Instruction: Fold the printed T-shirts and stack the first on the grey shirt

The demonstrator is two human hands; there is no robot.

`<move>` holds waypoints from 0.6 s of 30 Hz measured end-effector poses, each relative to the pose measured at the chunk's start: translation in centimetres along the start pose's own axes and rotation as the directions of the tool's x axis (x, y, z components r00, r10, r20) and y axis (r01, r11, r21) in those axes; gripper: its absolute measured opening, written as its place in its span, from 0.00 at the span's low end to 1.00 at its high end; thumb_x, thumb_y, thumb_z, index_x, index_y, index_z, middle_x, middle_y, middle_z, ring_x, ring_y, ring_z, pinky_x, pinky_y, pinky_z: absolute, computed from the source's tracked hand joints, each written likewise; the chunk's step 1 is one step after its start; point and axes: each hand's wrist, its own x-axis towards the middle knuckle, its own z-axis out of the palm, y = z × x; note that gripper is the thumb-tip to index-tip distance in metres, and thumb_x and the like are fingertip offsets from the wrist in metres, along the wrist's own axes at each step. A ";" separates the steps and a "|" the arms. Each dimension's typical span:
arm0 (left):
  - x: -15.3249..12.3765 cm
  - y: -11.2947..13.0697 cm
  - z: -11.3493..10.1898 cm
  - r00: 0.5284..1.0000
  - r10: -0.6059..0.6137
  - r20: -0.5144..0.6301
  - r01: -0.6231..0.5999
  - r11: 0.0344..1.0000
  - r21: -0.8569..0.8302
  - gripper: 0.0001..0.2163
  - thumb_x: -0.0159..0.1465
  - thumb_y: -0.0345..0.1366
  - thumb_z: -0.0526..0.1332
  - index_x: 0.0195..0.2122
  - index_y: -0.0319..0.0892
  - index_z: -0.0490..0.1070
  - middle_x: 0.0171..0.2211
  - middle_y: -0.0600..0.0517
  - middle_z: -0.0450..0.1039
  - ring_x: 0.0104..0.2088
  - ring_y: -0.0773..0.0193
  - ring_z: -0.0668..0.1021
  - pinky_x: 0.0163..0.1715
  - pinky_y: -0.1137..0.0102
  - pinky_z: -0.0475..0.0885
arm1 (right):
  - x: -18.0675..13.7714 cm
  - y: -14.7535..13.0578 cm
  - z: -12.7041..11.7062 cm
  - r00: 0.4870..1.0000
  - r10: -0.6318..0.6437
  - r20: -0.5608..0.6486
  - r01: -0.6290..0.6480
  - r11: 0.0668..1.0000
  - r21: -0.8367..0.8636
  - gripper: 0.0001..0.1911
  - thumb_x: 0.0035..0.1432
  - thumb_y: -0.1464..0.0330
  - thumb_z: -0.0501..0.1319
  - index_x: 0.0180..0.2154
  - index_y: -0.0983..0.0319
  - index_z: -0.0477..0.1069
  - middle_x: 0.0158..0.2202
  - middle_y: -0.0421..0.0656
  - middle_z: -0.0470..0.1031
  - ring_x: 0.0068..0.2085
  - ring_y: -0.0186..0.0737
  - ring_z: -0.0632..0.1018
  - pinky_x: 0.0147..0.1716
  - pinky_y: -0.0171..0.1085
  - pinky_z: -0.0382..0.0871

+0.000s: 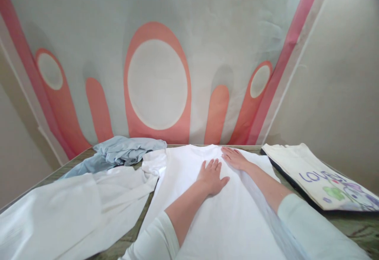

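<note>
Two flat hands (211,178) (235,158) on white T-shirt (225,212) (mostly smooth)

Room above white shirt (227,220) between forearms (189,200). Wall (242,31) blocks past far edge of table (359,228). Left: white garment (68,208), blue cloth heap (126,151) crowd shirt. Right: thin gap, then printed bag (314,169).

The shirt (226,212) looks smooth, matt cloth; the blue bundle (126,151), wrinkled cloth.

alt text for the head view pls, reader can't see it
The left hand and right hand rest on a white shirt spread on a table. Left of it lie white cloth and rumpled blue cloth; right of it, lettered cream fabric.
</note>
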 end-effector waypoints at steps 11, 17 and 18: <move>2.0 -0.6 0.0 0.982 -0.142 -0.124 0.149 0.988 0.044 0.34 0.61 0.57 0.39 0.61 0.38 0.53 0.62 0.42 0.50 0.60 0.49 0.54 0.56 0.53 0.50 | -0.1 1.6 1.3 0.996 -0.023 -0.082 0.021 0.999 -0.030 0.29 0.63 0.55 0.38 0.61 0.58 0.52 0.63 0.40 0.52 0.63 0.41 0.53 0.59 0.46 0.45; 3.1 -4.5 0.7 0.997 -0.082 -0.001 0.082 0.996 0.022 0.35 0.61 0.59 0.32 0.64 0.45 0.45 0.65 0.50 0.40 0.64 0.55 0.46 0.59 0.53 0.41 | -0.1 2.0 1.3 0.998 -0.038 -0.058 0.036 0.998 -0.045 0.29 0.63 0.54 0.38 0.61 0.57 0.52 0.63 0.40 0.52 0.63 0.41 0.53 0.59 0.46 0.46; 3.1 -5.6 0.6 0.995 -0.096 0.003 0.096 0.995 0.030 0.35 0.61 0.59 0.32 0.64 0.44 0.45 0.65 0.50 0.40 0.64 0.55 0.46 0.59 0.53 0.41 | -0.1 2.1 1.3 0.997 -0.044 -0.057 0.042 0.998 -0.048 0.29 0.63 0.54 0.38 0.61 0.57 0.52 0.63 0.40 0.52 0.63 0.41 0.53 0.59 0.46 0.46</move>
